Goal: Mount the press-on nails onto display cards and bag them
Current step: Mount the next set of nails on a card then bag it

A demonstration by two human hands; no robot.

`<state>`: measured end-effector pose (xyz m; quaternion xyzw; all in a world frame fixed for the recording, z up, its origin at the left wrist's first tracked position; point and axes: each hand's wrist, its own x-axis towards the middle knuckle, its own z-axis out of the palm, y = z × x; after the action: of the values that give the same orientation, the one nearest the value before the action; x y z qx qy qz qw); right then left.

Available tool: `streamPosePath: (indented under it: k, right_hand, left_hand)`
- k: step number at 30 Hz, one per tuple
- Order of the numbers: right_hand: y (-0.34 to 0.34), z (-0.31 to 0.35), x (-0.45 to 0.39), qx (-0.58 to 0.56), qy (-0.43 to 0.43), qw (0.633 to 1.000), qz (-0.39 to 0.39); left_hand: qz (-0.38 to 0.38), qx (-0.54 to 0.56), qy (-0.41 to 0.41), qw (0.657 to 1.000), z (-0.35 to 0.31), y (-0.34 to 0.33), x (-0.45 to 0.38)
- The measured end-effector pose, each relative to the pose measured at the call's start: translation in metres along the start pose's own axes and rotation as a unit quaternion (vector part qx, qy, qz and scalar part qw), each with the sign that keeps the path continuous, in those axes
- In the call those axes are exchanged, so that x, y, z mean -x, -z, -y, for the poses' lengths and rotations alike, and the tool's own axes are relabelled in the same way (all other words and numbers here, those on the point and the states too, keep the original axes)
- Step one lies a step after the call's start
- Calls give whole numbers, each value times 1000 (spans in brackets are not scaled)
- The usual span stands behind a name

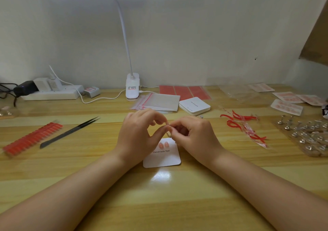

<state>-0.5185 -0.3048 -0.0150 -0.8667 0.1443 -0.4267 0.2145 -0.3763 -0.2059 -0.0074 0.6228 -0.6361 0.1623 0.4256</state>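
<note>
Nails (pixel 163 144), two pink ones, sit side by side near the top edge of a white display card (pixel 162 158) printed "Handmade Nail", which lies flat on the wooden table (pixel 159 204) near the middle, a little toward its front edge. Just above the card both hands meet with their fingertips together: the left hand (pixel 138 133) has thumb and forefinger curled in a pinch, and the right hand (pixel 193 133) has its fingers curled inward toward the same spot; between them they pinch a small thin piece (pixel 168 132), too small and blurred to tell what it is. The left wrist covers the card's left corner. Toward the left edge of the table lies a long strip of orange-red nails (pixel 32 138), with black tweezers (pixel 71 132) beside it, apart from it. Behind the hands is a stack of clear bags with red seals (pixel 159 102), and just to its right a stack of white cards (pixel 194 105). Pink-red sheets (pixel 184 92) lie behind those, near the back edge. A white clip lamp (pixel 132 86) stands at the back edge, its neck rising up the wall. A white power strip (pixel 51 92) with plugs sits in the back left corner. To the right of the hands lie red peeled strips (pixel 245 127), and at the right edge a group of small metal stands (pixel 305 133); bagged nail sets (pixel 287 106) lie behind them.
</note>
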Motion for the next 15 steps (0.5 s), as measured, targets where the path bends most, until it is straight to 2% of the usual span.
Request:
streamPosePath:
  k: [9,12,15]
  right_hand:
    - [2,5,-3,-60,-39,997,-13]
    - [6,8,-3,-4,7,1000,-26]
    - [11,10,-3,56,44,997,-32]
  left_hand:
    - [-25,40,-9,999,-2,0,-1]
    - [-17,103,18,994,-4,2,-2]
    - [-10,153,91,984,-7,3,-4]
